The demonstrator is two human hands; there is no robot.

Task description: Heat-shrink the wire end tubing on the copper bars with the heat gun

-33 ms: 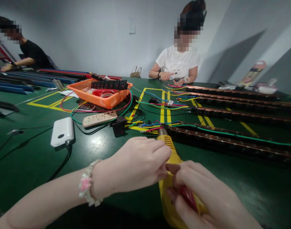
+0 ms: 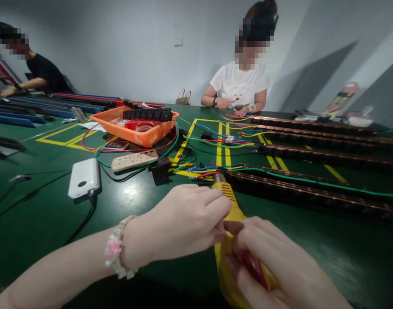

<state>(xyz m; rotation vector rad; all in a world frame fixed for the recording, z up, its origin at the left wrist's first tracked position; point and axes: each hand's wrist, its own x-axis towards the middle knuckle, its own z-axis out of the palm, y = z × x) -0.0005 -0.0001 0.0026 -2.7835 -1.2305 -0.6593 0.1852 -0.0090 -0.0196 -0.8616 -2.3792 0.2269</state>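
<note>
A yellow heat gun [image 2: 236, 211] lies lengthwise before me, its metal nozzle [image 2: 219, 177] close to the ends of coloured wires [image 2: 204, 171]. My right hand [image 2: 276, 262] is closed around its body, near a red part [image 2: 254, 266]. Beside the gun's front vents, my left hand [image 2: 183, 221] is closed, fingers curled under and against the right fingertips; what they pinch, if anything, is hidden. The wires run to a long dark rail with copper strips [image 2: 299, 189]. A green wire [image 2: 321, 182] stretches along that rail.
An orange basket [image 2: 119, 126] holds black parts. Near it are a white power bank [image 2: 84, 178], a beige patterned strip [image 2: 133, 160] and a black box [image 2: 160, 171]. More copper rails [image 2: 328, 156] lie at the right. Across the table a person [image 2: 239, 83] handles wires; another person [image 2: 48, 71] is far left.
</note>
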